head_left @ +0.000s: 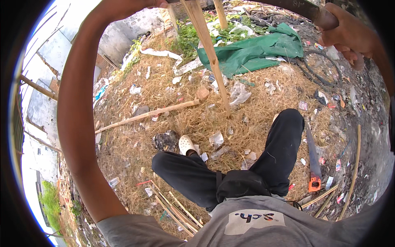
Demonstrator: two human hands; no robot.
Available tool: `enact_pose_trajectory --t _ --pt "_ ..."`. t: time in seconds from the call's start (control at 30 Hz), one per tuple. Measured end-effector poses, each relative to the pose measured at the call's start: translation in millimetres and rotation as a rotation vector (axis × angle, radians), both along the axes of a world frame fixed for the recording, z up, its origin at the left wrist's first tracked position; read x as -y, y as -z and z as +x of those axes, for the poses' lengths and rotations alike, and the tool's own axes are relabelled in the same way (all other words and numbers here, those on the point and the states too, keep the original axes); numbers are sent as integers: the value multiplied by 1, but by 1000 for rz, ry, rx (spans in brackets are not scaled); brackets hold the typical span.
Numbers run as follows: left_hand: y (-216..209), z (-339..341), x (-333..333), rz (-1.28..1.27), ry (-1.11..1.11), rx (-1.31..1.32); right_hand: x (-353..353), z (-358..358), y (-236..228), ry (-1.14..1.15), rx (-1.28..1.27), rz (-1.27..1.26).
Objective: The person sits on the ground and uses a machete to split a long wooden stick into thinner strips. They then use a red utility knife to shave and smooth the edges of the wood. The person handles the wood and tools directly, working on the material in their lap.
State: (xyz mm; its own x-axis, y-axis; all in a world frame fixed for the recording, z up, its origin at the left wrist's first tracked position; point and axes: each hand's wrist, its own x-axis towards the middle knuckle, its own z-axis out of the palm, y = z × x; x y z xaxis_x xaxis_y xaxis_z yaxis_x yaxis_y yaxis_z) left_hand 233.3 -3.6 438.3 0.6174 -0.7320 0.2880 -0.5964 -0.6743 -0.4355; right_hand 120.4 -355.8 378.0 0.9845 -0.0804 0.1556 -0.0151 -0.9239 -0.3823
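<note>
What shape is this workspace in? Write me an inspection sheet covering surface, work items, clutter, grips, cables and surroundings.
Surface: ground covered with dry grass.
Work items: bladed tool along the top edge, partly out of frame; wooden post at a slant, lower end on the grass.
Clutter: orange-handled handsaw, crumpled green sheet, thin wooden sticks and clear plastic scrap, all on the ground.
Grips: right grip closed around the tool's handle; left grip cut off by the frame, hold unclear.
Cables: black loop, cable or hose unclear.
Surroundings: weathered wall, green plants.
</note>
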Motion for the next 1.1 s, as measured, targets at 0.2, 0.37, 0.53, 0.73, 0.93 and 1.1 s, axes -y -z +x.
enact_pose_trajectory --t 0.2,0.37,0.53,0.73,0.93,1.1 --pt "14 10 -9 -246 -68 -53 -3 6 -22 5 1 -62" --pt "21 18 -6 -375 -75 -142 -19 0 -38 43 34 -197" --pt "20 16 -15 -282 -29 15 -39 21 7 -15 327 -310" --pt "32 40 -3 -399 -20 153 42 84 30 -445 1007 -657" --pt "-20 17 -3 -135 -305 -169 1 36 -3 -53 -35 120" --pt "-5 29 15 -148 -288 -175 6 47 -5 -80 -92 164"
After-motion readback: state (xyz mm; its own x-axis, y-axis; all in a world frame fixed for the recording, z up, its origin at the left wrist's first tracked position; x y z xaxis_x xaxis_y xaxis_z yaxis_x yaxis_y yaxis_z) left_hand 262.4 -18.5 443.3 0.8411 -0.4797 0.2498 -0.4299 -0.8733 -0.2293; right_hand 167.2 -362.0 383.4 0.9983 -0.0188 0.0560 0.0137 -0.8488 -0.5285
